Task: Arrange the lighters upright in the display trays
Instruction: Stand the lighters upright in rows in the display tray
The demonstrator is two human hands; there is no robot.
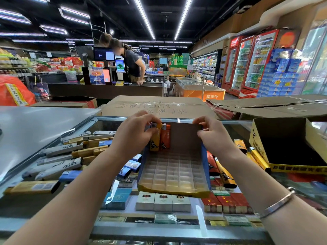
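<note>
A display tray (pixel 174 174) with a clear grid of slots and a brown cardboard back lies on the glass counter in front of me. A yellow lighter (pixel 155 141) and an orange lighter (pixel 165 137) stand upright in its back left corner. My left hand (pixel 136 134) grips the yellow lighter near its top, fingers curled round it. My right hand (pixel 215 134) pinches the tray's back right corner. Loose lighters (pixel 224 172), orange and yellow, lie flat on the glass to the right of the tray.
A second yellow tray box (pixel 286 145) stands at the right. Cigarette packs (pixel 162 201) fill the case under the glass (pixel 53 151). Flattened cardboard (pixel 155 106) lies behind the tray. Two people stand at a checkout counter (pixel 106 89) far back.
</note>
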